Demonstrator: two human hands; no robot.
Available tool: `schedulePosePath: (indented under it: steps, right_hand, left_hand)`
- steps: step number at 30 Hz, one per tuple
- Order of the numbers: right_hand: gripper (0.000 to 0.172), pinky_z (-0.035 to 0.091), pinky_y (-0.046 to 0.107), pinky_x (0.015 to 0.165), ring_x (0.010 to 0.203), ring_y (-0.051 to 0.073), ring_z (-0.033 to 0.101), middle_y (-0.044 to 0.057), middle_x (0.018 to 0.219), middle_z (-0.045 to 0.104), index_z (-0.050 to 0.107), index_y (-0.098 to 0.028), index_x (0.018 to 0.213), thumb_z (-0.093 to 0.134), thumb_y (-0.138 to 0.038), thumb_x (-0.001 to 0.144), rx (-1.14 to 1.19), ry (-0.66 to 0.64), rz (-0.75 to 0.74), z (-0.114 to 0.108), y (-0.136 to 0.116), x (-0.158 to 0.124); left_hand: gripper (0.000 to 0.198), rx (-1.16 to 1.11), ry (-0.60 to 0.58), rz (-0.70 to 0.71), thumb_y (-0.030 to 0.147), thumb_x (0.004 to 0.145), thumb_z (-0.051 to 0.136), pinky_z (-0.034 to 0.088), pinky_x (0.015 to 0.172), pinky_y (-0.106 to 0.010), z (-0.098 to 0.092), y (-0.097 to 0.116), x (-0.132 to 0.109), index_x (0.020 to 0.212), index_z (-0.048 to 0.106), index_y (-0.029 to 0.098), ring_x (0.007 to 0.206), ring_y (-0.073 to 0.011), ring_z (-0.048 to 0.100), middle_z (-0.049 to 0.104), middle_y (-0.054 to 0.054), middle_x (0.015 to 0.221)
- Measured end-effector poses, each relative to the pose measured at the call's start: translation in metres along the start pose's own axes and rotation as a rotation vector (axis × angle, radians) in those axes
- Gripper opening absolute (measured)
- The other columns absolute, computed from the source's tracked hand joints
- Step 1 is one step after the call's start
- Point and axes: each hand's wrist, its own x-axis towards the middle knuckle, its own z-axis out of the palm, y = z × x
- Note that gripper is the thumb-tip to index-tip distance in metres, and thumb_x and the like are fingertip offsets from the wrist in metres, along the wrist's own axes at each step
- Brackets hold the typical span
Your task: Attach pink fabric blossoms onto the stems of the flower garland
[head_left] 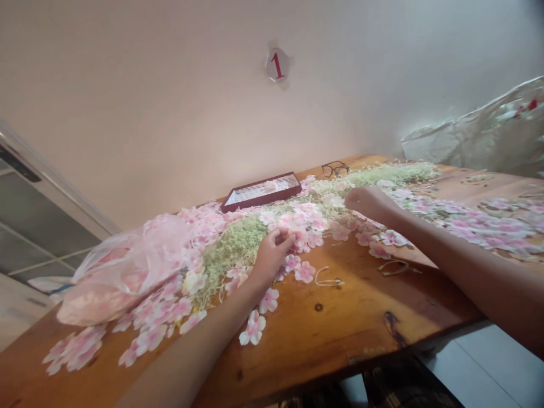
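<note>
My left hand (274, 249) is low over the table, thumb and fingers curled together in a pinch beside a cluster of pink fabric blossoms (308, 224). Whatever lies between those fingertips blends into the petals. Further right, my right hand (361, 201) is closed into a loose fist above the blossoms and pale green filler strands. Its fingertips are turned away, so its contents are hidden. Close to my left wrist sits a heap of green artificial sprigs (236, 243). A thin cream looped stem (327, 277) rests on the bare wood between my forearms.
The wooden table (318, 328) runs along a wall. A dark red tray (263, 192) and eyeglasses (335, 169) lie at the back. On the left is a clear plastic bag (123, 272) of pink petals. A large translucent sack (480, 136) stands at the right.
</note>
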Motion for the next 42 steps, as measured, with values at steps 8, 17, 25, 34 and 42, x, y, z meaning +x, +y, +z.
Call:
schedulePosePath:
  steps: [8, 17, 25, 34, 42]
  right_hand:
    - [0.012, 0.041, 0.024, 0.050, 0.058, 0.013, 0.055, 0.005, 0.067, 0.061, 0.054, -0.017, 0.065, 0.050, -0.028, 0.067, 0.349, -0.065, 0.059, -0.001, -0.012, 0.001]
    - [0.012, 0.043, 0.024, 0.062, 0.068, 0.011, 0.051, 0.003, 0.072, 0.055, 0.052, -0.017, 0.067, 0.056, -0.029, 0.066, 0.871, -0.390, -0.031, -0.017, -0.056, -0.023]
    - [0.017, 0.035, 0.023, 0.050, 0.055, 0.009, 0.045, 0.000, 0.064, 0.053, 0.053, -0.017, 0.072, 0.053, -0.033, 0.069, 0.739, -0.378, -0.199, -0.004, -0.058, -0.024]
    - [0.007, 0.034, 0.020, 0.049, 0.053, 0.008, 0.045, -0.001, 0.058, 0.052, 0.051, -0.017, 0.066, 0.050, -0.023, 0.069, 0.613, -0.263, -0.373, 0.003, -0.074, -0.040]
    - [0.002, 0.030, 0.018, 0.045, 0.047, 0.007, 0.042, -0.004, 0.053, 0.050, 0.051, -0.018, 0.064, 0.049, -0.017, 0.064, 0.446, -0.192, -0.334, 0.004, -0.079, -0.047]
  left_hand:
    - [0.022, 0.002, 0.000, -0.006, 0.033, 0.065, 0.057, 0.039, 0.054, -0.019, 0.000, 0.001, 0.000, 0.066, 0.046, 0.014, 0.054, -0.0074, 0.050, 0.048, 0.002, 0.063]
    - [0.023, 0.022, -0.017, -0.013, 0.036, 0.066, 0.056, 0.041, 0.049, -0.020, -0.003, -0.013, 0.006, 0.073, 0.047, 0.016, 0.058, -0.0108, 0.053, 0.050, 0.001, 0.068]
    - [0.023, 0.015, -0.019, 0.009, 0.036, 0.066, 0.056, 0.042, 0.053, -0.020, -0.004, -0.014, 0.007, 0.071, 0.047, 0.016, 0.058, -0.0093, 0.052, 0.049, 0.001, 0.066]
    - [0.022, 0.069, -0.006, 0.117, 0.036, 0.069, 0.054, 0.042, 0.058, -0.021, -0.003, -0.015, 0.005, 0.069, 0.046, 0.016, 0.060, -0.0094, 0.051, 0.048, 0.002, 0.065]
    - [0.022, 0.150, -0.032, 0.196, 0.038, 0.072, 0.050, 0.041, 0.062, -0.023, 0.000, -0.013, 0.000, 0.069, 0.047, 0.016, 0.067, -0.0115, 0.052, 0.052, 0.000, 0.068]
